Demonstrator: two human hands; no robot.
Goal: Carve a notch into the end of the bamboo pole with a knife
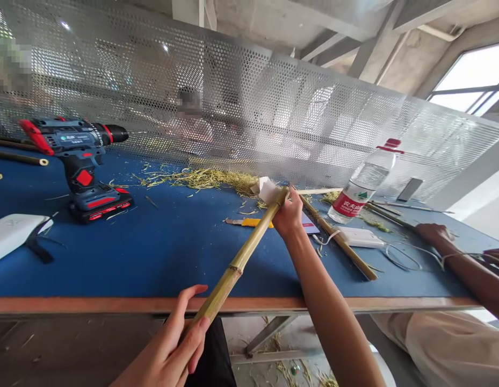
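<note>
A greenish-yellow bamboo pole (236, 267) slants from my lap up over the table edge, with a darker node ring around its middle. Its near end rests in my left hand (180, 338), the thumb laid on top and the index finger lifted off. Near the far end, my right hand (288, 214) is closed around the pole, and a crumpled white paper (267, 191) shows just beyond. On the table under the pole lies a yellow utility knife (251, 222), its blade pointing left. The right hand's fingertips are partly hidden.
A cordless drill (84, 161) stands at left, near a white case (13, 234). Bamboo shavings (209, 178) lie along the perforated metal screen (233, 97). Rightward are a water bottle (364, 183), another bamboo piece (346, 247), a white power bank (360, 236) with cable, and another person's hand (434, 235).
</note>
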